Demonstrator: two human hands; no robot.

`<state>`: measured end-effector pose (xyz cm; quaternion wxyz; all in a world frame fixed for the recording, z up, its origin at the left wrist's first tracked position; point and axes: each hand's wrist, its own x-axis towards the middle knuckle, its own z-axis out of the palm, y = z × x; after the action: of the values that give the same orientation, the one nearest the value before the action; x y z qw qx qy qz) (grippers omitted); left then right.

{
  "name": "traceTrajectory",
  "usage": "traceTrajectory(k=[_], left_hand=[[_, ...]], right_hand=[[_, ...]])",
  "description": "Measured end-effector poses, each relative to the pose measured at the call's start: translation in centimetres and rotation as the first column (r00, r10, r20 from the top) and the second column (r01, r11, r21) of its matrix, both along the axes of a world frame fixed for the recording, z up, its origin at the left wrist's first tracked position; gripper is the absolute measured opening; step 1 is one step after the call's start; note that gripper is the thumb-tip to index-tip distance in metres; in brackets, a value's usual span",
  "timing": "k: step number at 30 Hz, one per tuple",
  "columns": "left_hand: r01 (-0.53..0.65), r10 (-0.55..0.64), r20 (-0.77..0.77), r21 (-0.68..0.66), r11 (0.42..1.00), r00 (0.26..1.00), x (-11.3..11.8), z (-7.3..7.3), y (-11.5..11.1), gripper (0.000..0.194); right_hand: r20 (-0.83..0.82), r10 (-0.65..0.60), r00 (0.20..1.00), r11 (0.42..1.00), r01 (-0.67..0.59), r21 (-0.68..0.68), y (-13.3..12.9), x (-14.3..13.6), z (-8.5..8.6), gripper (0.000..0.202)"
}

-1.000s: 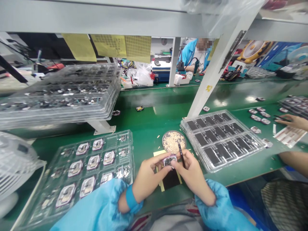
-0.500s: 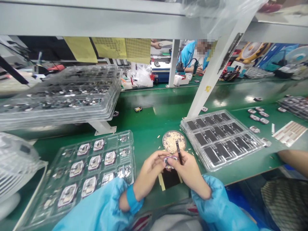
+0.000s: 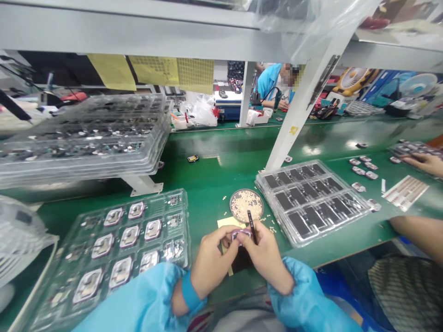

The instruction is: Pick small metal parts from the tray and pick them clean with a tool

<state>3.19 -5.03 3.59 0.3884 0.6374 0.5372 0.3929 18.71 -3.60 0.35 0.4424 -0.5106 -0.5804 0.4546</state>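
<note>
Both hands meet over the near bench, pinching a small rounded smartwatch housing point(image 3: 241, 234) with a pale rim. My left hand point(image 3: 212, 254) is closed on its left side. My right hand point(image 3: 269, 254) presses the housing with the thumb and also keeps slim black tweezers point(image 3: 251, 225) between its fingers, tips pointing away from me. The fingers cover much of the housing. Beneath the hands lies a dark pad point(image 3: 242, 262), with yellow paper point(image 3: 225, 223) beyond. Just past the tweezers sits a round dish point(image 3: 230, 207) of tiny cream-coloured pieces, some scattered around it.
A clear tray point(image 3: 188, 230) of watch housings lies left, near a white fan point(image 3: 24, 244). Stacked trays point(image 3: 148, 161) stand behind. Right are a tray of dark screens point(image 3: 294, 242), a slanted post point(image 3: 294, 117), loose housings point(image 3: 358, 170) and a co-worker's hand point(image 3: 427, 163). Another person point(image 3: 272, 80) sits opposite.
The view has shifted slightly. The housing has tilted in my hands, with my left fingers curled further around it. More yellow paper shows. A co-worker's hand now appears at the far-right tray.
</note>
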Motion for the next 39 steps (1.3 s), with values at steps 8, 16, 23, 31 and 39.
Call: traceTrajectory(k=[8,16,23,31,39], left_hand=[[-0.014,0.014,0.002,-0.018,1.0,1.0,0.0,-0.6,0.5,0.025],[-0.052,0.052,-0.021,-0.004,0.999,0.998,-0.3,-0.6,0.6,0.022],[-0.021,0.027,-0.082,0.074,0.997,0.996,-0.5,-0.6,0.6,0.024],[-0.011,0.016,-0.102,0.054,0.998,0.995,-0.5,-0.6,0.6,0.026],[0.015,-0.009,-0.127,0.043,0.999,0.992,-1.1,-0.1,1.4,0.026]], right_hand=[[0.099,0.017,0.995,0.999,-0.02,0.032,0.8,0.8,0.4,0.021],[0.11,0.051,0.993,0.981,-0.071,0.182,1.6,2.6,2.4,0.021],[0.227,0.184,0.956,0.931,-0.244,0.273,2.0,2.9,4.1,0.011],[0.349,0.194,0.917,0.866,-0.327,0.378,1.8,3.1,2.8,0.011],[0.425,0.275,0.862,0.844,-0.428,0.323,1.9,2.5,2.1,0.01]])
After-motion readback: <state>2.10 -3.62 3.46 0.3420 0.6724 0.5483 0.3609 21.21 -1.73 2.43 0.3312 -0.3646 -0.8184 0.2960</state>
